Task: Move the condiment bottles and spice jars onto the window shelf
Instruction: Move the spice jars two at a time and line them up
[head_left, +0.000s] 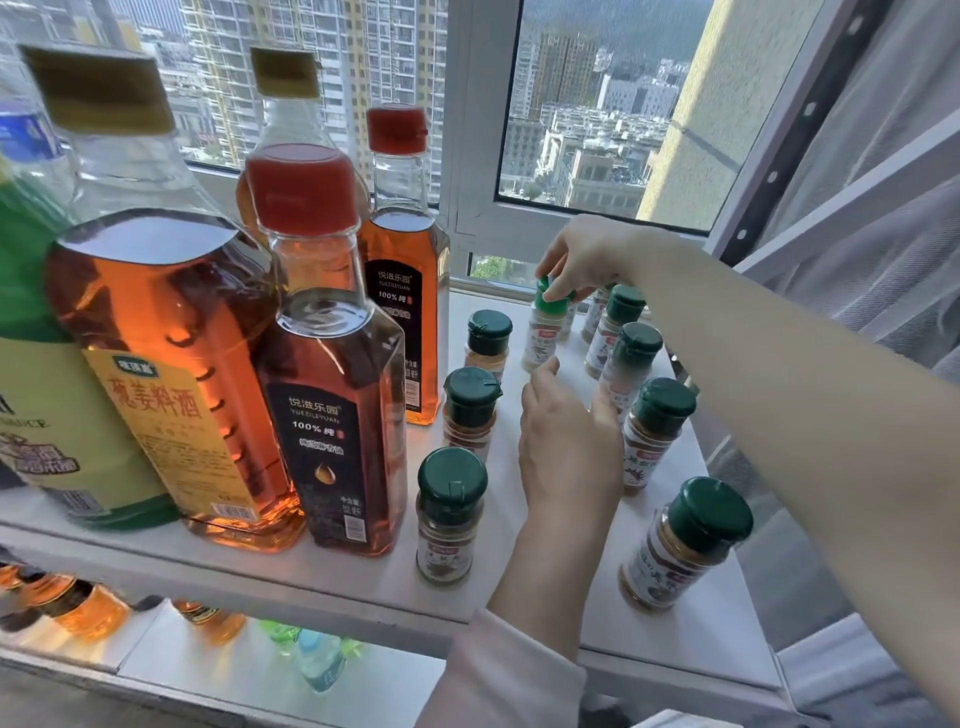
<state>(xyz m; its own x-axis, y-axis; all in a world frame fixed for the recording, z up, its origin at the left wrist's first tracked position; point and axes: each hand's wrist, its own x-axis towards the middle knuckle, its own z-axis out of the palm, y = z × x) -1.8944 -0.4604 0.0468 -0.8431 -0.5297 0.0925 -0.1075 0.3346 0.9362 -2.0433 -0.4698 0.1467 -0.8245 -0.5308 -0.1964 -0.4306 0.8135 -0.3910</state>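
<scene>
On the white window shelf (332, 566), a small green-capped spice jar (546, 332) is held by its cap in the right hand (587, 260) grip; the left hand (569, 441) is loosely open beside it.

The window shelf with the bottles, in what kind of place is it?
Probably a flat high in a city tower. The white window shelf holds oil bottles and green-capped spice jars, and the window looks down on apartment blocks and rooftops.
</scene>
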